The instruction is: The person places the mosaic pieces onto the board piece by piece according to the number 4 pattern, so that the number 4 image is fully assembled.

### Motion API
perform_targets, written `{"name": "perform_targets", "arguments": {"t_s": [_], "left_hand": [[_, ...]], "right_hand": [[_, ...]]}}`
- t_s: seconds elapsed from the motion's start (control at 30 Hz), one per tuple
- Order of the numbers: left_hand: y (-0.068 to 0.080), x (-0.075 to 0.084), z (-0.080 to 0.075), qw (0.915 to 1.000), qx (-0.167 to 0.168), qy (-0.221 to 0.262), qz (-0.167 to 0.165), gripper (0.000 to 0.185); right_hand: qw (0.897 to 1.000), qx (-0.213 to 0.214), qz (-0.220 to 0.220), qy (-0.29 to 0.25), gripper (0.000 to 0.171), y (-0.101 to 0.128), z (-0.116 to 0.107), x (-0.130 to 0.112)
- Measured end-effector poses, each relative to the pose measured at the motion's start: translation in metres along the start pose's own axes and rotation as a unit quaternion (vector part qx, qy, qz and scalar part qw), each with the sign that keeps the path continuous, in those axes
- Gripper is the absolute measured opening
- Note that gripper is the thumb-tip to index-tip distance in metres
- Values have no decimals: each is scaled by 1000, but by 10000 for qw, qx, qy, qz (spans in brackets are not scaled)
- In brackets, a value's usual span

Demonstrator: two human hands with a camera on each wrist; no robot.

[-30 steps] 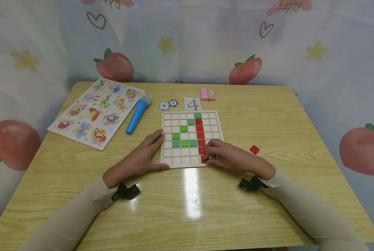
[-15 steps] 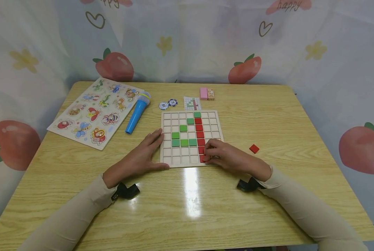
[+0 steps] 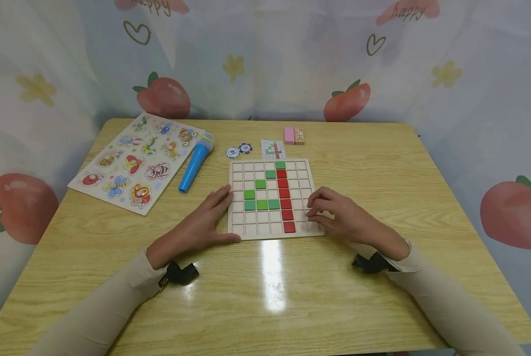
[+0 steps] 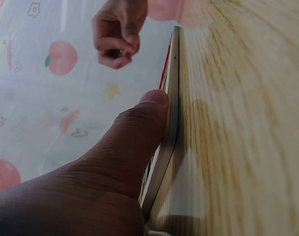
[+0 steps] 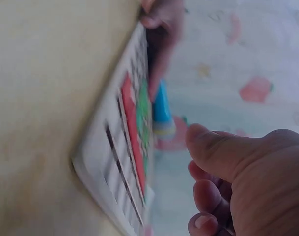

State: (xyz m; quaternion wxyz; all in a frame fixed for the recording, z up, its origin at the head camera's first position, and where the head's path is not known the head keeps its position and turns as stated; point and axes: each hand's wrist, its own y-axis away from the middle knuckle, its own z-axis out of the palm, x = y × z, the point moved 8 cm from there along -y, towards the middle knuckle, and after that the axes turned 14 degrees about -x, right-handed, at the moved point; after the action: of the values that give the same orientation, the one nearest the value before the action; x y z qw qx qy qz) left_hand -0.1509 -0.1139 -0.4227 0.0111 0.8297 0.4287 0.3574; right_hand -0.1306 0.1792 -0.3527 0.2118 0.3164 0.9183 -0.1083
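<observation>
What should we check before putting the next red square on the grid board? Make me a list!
1. Grid board steady: ok, left hand rests flat against its left edge.
2. Red column seated in its cells: ok, tiles look flush.
3. Right hand off the filled cells: ok, it is at the board's right edge.
4. Right hand free for a tile: cannot tell, its fingers are curled.
5. Spare red square on the table: cannot tell, none visible.
6. Pattern card visible: ok.
</observation>
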Motion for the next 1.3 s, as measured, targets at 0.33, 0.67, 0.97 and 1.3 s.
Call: {"name": "perform_targets", "arguments": {"t_s": [0.33,0.67,0.97,1.3], "left_hand": [[0,0,1,10000,15,-56,-12,120],[1,0,1,9999,66,-68,86,120],[2,2,0,9999,59,-73,54,121],[1,1,1,10000,20,-73,-18,120]], "right_hand": [[9870,202,1562,322,26,83,-40,65],[9888,-492,1271,-599,47,110,-21,91],[9917,-624,1009,-491,45,106,-14,88],[9951,-376,906,-80,40,101,-15,83]]}}
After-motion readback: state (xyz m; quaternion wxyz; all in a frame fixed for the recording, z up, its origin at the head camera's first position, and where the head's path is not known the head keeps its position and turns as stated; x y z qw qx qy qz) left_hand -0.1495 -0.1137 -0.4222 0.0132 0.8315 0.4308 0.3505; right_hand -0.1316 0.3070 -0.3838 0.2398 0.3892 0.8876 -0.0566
